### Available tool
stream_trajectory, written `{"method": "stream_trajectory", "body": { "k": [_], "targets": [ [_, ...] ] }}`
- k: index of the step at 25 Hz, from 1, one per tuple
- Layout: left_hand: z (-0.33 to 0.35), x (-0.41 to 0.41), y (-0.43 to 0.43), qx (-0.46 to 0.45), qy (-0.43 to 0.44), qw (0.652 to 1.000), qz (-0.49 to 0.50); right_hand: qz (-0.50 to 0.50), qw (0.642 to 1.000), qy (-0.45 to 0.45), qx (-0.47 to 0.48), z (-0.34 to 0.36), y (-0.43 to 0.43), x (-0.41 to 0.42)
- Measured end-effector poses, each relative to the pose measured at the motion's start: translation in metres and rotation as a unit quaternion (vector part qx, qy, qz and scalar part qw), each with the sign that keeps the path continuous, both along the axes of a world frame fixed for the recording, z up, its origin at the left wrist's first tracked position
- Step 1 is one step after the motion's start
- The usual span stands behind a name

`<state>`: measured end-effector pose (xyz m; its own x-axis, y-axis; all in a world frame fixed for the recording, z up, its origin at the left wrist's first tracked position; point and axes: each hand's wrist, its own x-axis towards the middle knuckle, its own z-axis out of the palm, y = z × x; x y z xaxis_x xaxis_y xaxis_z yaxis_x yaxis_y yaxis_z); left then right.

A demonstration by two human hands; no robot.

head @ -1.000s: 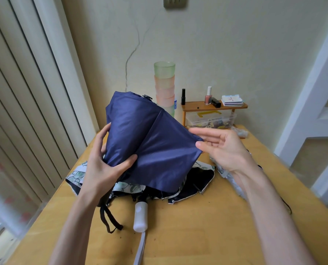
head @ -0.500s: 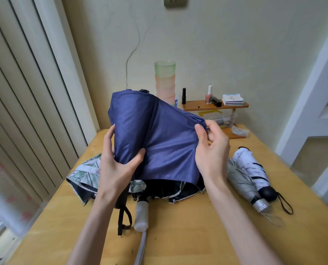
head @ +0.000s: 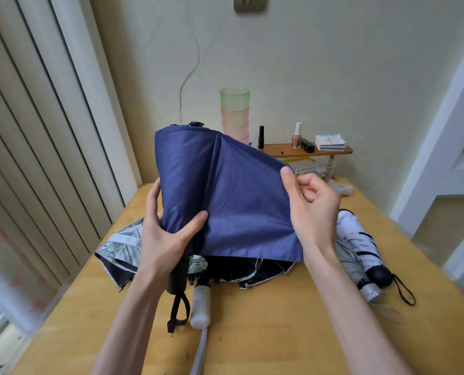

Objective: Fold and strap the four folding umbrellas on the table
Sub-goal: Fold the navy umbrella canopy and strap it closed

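Head view: the navy umbrella [head: 233,201] is held up over the table [head: 279,334], left hand [head: 166,239] wrapped round its gathered cloth above the handle [head: 177,277], right hand [head: 314,209] pinching a panel edge. If that pinch slips, I'd say the pleat flops loose and bunches unevenly, spoiling the strap-up.

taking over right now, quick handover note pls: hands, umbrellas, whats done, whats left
Left hand grips the blue umbrella low down, near its black handle, holding it upright above the table. Right hand pinches a canopy fold at its right edge.
Patterned umbrella lies loose and unfolded beneath, white handle toward you. White umbrella and silver umbrella lie rolled up at right.
Done: those two look folded; straps too small to tell.
Left: pleat, roll and strap the blue one, then the patterned one.
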<state>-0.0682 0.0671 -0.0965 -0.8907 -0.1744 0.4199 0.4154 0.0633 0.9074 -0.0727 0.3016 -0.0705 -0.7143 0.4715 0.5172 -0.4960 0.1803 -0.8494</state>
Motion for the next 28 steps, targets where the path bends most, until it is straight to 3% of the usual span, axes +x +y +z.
{"method": "stream_trajectory", "body": {
  "k": [6, 13, 18, 24, 28],
  "targets": [
    [0.004, 0.001, -0.014, -0.060, 0.008, 0.998, -0.016, 0.168, 0.985, -0.025, 0.027, 0.011, 0.018, 0.007],
    [0.003, 0.001, -0.022, -0.101, 0.022, 0.994, -0.027, 0.202, 0.967, -0.039, 0.154, 0.016, 0.030, 0.013],
    [0.003, 0.000, -0.026, -0.112, 0.033, 0.993, -0.027, 0.139, 0.958, -0.115, 0.224, 0.014, 0.041, 0.011],
    [-0.001, -0.004, -0.031, -0.124, 0.018, 0.992, -0.007, 0.114, 0.973, -0.127, 0.155, 0.010, 0.040, 0.004],
    [-0.001, -0.004, -0.028, -0.107, 0.008, 0.994, 0.004, 0.154, 0.982, -0.111, -0.017, 0.008, 0.030, 0.005]
  ]
}}
